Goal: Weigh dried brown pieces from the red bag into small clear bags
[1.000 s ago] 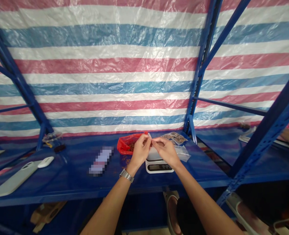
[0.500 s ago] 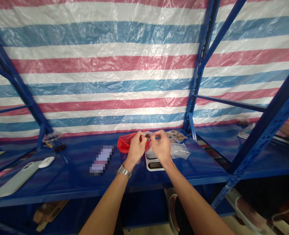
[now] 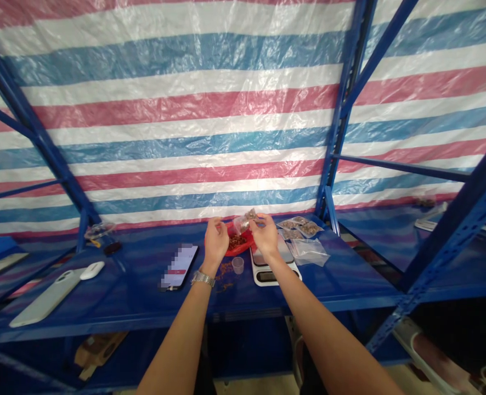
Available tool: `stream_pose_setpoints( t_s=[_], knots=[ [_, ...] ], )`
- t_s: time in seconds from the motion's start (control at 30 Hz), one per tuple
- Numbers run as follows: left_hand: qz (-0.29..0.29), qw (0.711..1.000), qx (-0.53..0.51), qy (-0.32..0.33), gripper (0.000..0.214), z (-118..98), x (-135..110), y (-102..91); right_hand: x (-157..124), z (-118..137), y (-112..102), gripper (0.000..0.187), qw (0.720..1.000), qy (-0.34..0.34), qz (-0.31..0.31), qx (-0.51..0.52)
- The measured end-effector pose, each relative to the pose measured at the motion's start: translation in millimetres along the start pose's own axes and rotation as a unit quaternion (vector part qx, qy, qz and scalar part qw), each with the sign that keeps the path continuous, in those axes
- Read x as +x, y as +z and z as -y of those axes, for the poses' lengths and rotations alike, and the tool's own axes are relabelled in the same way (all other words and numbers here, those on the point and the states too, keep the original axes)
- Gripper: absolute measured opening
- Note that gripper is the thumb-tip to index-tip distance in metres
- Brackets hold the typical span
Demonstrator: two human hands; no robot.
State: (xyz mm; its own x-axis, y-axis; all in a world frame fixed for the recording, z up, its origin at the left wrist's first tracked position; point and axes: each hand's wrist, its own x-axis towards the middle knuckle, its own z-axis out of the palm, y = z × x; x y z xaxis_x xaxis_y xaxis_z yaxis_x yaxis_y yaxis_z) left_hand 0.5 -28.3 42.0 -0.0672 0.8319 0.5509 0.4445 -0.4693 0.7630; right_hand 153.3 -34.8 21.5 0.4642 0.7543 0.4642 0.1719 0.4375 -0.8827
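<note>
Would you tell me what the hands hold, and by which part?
The right hand pinches a small clear bag by one end; the left hand cannot be told.

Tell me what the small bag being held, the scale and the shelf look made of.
Small bag: clear, glossy thin plastic; brown bits show through it. Scale: white, smooth body, probably plastic; its grey top may be metal. Shelf: metal painted glossy blue; it mirrors the striped sheet.

Head view, downward over shelf (image 3: 103, 307)
</note>
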Motion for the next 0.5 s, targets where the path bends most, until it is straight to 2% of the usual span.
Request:
stream_pose_setpoints(
  t_s=[0.07,0.13,0.2,0.3,0.4,0.5],
  knots=[
    [0.017,0.994,0.085,0.060,0.040,4.3,-1.8,-0.5,-0.6,-0.6,2.9,0.027,0.999,-0.025,-0.009,-0.034],
    [0.084,0.983,0.133,0.092,0.060,4.8,-5.3,1.8,-3.6,1.8,5.2,0.022,0.998,-0.038,0.014,-0.057],
    [0.132,0.975,0.150,0.097,0.068,3.5,-8.5,6.2,-7.1,5.4,6.8,0.021,0.996,-0.046,0.047,-0.065],
    [0.149,0.974,0.142,0.094,0.060,2.3,-9.7,13.2,-10.6,10.2,7.4,0.021,0.993,-0.056,0.091,-0.052],
    [0.124,0.978,0.138,0.095,0.048,2.3,-7.5,16.5,-11.4,14.7,5.0,0.021,0.989,-0.064,0.122,-0.050],
    [0.109,0.979,0.147,0.091,0.033,1.8,-5.7,16.2,-10.1,19.3,-0.2,0.014,0.986,-0.068,0.106,-0.108]
  ],
)
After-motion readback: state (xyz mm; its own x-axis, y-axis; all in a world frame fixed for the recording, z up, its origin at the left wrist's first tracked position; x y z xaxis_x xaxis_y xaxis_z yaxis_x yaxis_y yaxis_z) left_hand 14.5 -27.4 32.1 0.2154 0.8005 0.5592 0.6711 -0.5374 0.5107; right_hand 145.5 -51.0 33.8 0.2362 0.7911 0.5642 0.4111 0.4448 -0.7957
